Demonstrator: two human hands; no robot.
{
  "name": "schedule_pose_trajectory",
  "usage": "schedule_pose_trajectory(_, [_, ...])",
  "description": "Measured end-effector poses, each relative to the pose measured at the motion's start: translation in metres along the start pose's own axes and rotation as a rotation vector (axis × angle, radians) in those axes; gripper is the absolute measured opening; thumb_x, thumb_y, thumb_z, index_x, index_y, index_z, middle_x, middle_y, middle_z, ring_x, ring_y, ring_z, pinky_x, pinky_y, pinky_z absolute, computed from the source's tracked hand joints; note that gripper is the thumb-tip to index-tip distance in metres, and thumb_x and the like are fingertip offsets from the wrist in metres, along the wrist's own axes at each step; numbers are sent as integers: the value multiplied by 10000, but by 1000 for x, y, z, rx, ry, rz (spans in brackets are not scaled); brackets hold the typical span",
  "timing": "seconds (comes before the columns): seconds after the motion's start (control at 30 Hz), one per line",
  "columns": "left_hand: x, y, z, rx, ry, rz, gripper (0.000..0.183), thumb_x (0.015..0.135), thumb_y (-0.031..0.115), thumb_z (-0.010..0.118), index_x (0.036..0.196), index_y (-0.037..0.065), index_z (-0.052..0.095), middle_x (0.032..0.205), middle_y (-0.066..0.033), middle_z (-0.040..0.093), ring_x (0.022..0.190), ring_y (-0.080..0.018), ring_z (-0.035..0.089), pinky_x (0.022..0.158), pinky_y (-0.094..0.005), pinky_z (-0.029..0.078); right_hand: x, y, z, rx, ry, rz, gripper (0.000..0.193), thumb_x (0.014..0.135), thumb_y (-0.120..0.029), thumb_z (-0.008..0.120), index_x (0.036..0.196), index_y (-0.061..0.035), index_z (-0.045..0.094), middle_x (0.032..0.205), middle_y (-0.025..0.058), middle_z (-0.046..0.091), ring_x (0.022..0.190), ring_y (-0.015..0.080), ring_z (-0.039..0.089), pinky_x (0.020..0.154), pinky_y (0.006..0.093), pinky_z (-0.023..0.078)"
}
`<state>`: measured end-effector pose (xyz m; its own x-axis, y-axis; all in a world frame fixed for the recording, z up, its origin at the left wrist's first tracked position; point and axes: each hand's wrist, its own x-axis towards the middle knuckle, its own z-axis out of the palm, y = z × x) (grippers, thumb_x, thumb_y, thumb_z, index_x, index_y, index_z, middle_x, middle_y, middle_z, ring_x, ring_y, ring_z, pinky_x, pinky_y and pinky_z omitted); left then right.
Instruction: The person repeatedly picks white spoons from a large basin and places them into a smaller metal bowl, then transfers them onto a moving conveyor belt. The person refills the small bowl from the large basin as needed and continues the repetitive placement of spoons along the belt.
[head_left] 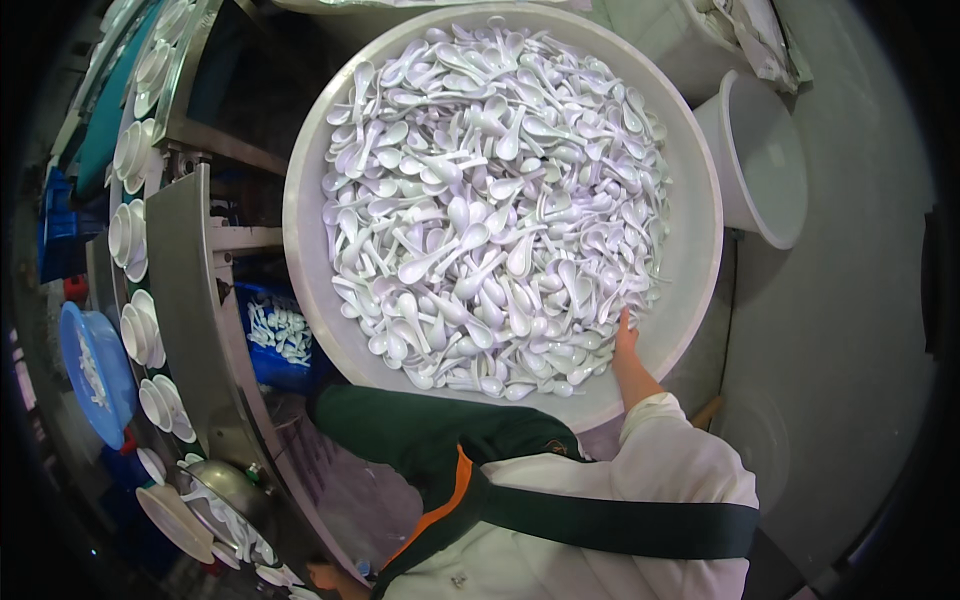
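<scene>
A large round whitish tub fills the upper middle of the view, heaped with white soup spoons lying every way. My right hand reaches into its near right side, touching the spoons there. Spoons partly hide those fingers, so a grip does not show. My left hand is low at the bottom edge, beside the metal rail of the conveyor; its fingers are dark and hard to make out. Close to it, a metal bowl on its side has white spoons at its mouth.
Stacks of white bowls line the conveyor along the left. A light blue basin stands beyond it. Under the metal side panel sits a blue crate with spoons. A white bucket stands right of the tub.
</scene>
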<state>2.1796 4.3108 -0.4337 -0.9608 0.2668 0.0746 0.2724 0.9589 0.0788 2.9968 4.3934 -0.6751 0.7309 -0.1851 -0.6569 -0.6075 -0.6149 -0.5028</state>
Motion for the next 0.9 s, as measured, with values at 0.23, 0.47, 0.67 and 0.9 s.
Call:
schedule_pose_trajectory(0.23, [13, -23, -12, -303, -377, -183, 504, 886, 416, 478, 930, -48, 670, 961, -221, 652, 879, -385, 616, 795, -463, 476, -26, -15, 32, -101, -221, -457, 690, 848, -504, 578, 1262, 32, 450, 1187, 171, 551, 1073, 257, 519, 937, 342, 378])
schedule_pose_trajectory(0.47, [-13, 19, 6, 248, 196, -66, 483, 874, 394, 493, 952, -49, 665, 958, -238, 647, 892, -412, 610, 811, -471, 469, -93, -50, 116, 51, -430, -529, 670, 855, -452, 596, 1269, 48, 434, 1208, 183, 537, 1067, 258, 529, 929, 343, 391])
schedule_pose_trajectory(0.67, [-23, 30, -4, 210, 193, -73, 497, 870, 399, 480, 932, -58, 664, 953, -246, 642, 891, -415, 604, 813, -478, 460, -181, -88, 190, -372, -471, -785, 816, 769, -500, 666, 1337, 17, 391, 1212, 235, 514, 1072, 358, 540, 893, 397, 450])
schedule_pose_trajectory(0.9, [-24, 20, -4, 187, 207, -20, 531, 897, 400, 423, 917, -80, 650, 953, -271, 626, 890, -432, 590, 818, -492, 447, -184, -113, 119, 91, -900, -406, 583, 848, -296, 635, 1342, -73, 421, 1173, 165, 552, 881, 180, 606, 636, 274, 540])
